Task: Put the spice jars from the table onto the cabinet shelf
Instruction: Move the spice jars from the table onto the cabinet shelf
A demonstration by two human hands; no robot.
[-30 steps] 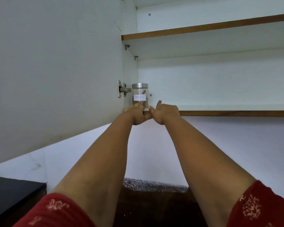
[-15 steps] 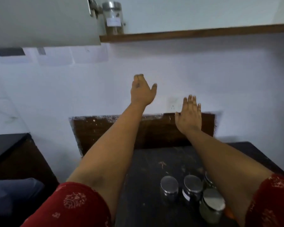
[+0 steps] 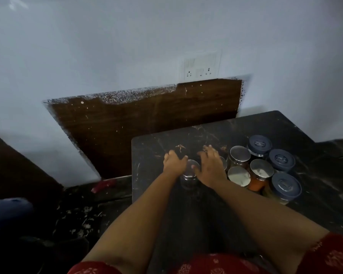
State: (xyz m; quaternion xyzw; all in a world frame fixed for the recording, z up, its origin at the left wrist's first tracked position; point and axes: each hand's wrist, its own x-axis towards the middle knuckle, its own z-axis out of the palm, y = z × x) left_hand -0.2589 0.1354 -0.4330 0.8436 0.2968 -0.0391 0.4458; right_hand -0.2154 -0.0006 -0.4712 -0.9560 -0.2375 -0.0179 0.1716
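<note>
Your left hand (image 3: 174, 162) and right hand (image 3: 210, 167) cupped steel-lidded jar (image 3: 190, 171), left of jar cluster (image 3: 261, 167); grip closure unclear. Next: firm hold, lift toward shelf.

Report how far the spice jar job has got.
Done: a second ago one jar was set on the cabinet shelf, which is out of view now. In hand: the left hand and right hand close from both sides on a steel-lidded jar standing on the black table; it is not lifted yet. Left: the cluster of steel-lidded jars and dark-lidded jars beside it.
</note>
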